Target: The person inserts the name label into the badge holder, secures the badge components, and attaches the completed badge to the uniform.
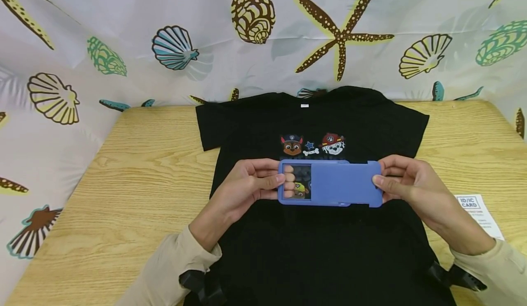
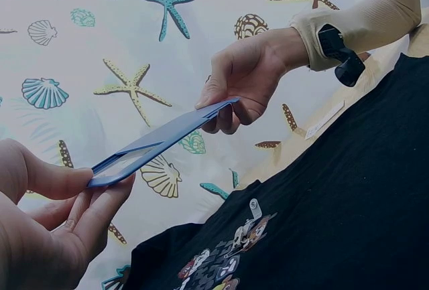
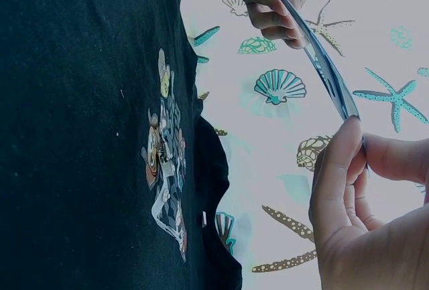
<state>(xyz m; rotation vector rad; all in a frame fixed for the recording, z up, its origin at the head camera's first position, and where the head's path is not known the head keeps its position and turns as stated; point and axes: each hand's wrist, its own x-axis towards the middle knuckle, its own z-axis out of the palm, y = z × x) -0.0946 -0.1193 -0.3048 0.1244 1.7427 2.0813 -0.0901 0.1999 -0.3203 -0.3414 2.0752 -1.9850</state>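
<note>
A flat blue plastic card holder [image 1: 341, 182] is held level in the air above a black T-shirt [image 1: 321, 251]. Its left part is a see-through window, with fingertips and the shirt print visible behind. At the left end, my left hand [image 1: 247, 185] pinches the rim, thumb in front and fingers behind. My right hand [image 1: 420, 194] grips the opposite end the same way. Seen edge-on, the thin holder [image 2: 174, 126] spans both hands in the left wrist view. In the right wrist view it slants between left hand [image 3: 275, 2] and right hand [image 3: 375, 196].
The T-shirt lies spread on a wooden table [image 1: 111, 205], its cartoon dog print [image 1: 292, 146] facing up. A white paper slip [image 1: 479, 214] marked "ID/IC CARD" lies right of it. Behind the table hangs a shell-patterned cloth [image 1: 214, 22].
</note>
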